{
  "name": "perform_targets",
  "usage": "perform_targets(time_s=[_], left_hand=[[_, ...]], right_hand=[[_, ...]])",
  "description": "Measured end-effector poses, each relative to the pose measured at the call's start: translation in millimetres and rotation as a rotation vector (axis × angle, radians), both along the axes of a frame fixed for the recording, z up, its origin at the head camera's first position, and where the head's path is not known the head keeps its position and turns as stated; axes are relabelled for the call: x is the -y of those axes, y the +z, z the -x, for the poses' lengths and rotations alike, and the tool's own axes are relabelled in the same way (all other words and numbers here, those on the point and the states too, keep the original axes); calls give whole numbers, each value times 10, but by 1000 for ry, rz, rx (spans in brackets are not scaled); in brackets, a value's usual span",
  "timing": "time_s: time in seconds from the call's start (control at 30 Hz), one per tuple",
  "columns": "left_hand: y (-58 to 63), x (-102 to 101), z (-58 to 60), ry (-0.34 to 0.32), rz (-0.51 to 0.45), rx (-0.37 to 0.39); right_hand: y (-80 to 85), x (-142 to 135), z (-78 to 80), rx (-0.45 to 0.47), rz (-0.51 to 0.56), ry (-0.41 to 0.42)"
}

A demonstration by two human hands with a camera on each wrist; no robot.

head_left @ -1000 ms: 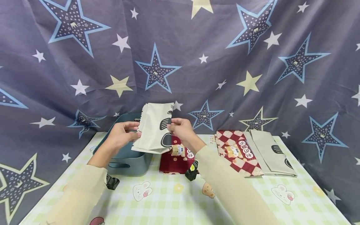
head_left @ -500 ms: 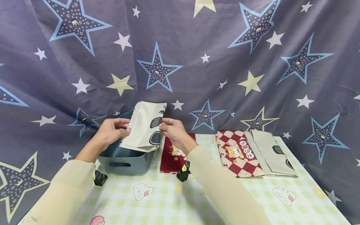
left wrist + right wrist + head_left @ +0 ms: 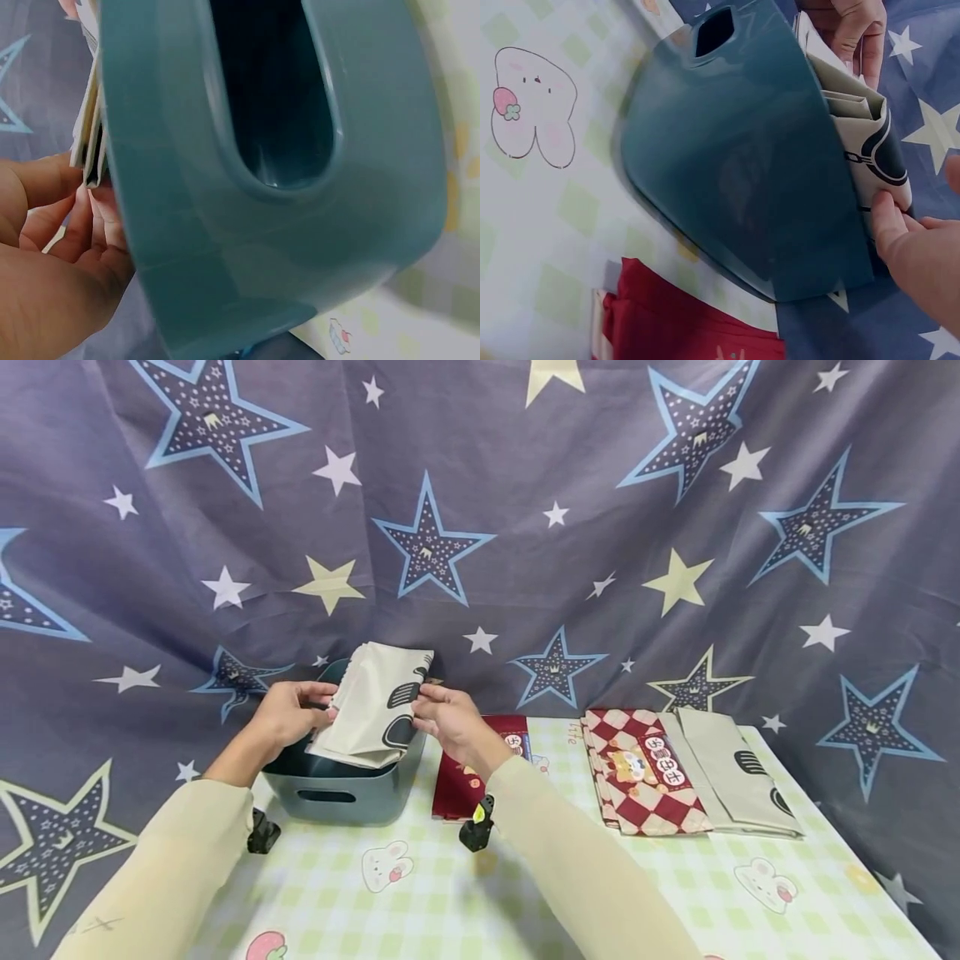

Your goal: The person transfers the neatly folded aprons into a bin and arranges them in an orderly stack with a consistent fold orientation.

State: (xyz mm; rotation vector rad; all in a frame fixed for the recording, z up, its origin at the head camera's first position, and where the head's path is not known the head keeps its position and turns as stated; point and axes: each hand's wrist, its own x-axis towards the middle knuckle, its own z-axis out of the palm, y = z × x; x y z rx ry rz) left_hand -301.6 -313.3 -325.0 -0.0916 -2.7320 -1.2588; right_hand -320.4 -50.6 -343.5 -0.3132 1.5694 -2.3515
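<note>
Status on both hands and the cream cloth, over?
Left hand, right hand: holding opposite sides.
Cream cloth: folded, tilted, over bin.
No obstruction seen.

Cream cloth (image 3: 369, 706) with black print, teal basket (image 3: 330, 808), dark red cloth (image 3: 453, 789) with perhaps white lettering

Before me the bin (image 3: 375, 795), a folded cloth (image 3: 366, 702) at its mouth, stands left of one bundle (image 3: 454, 787), then a pair (image 3: 647, 777).
</note>
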Motion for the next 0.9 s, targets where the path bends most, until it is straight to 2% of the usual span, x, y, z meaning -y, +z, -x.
perform_targets(time_s=[0.23,0.5,0.6,0.77,0.83,0.9], left_hand=[[-65,29,3,17,11,4],[-79,56,0,18,15,-2],[-88,71,5,26,80,-34],[-80,81,-7,32,303,-83],[-78,72,-10,21,337,-81],[-79,60,-13,16,333,-77]], right_hand=[[-77,60,12,6,-7,41],[-95,108,26,-44,-78,53],[-80,110,34,-90,-195,56],[-53,49,32,-170,-489,18],[-70,28,43,-179,-522,-3],[-97,17,51,-179,-520,-17]])
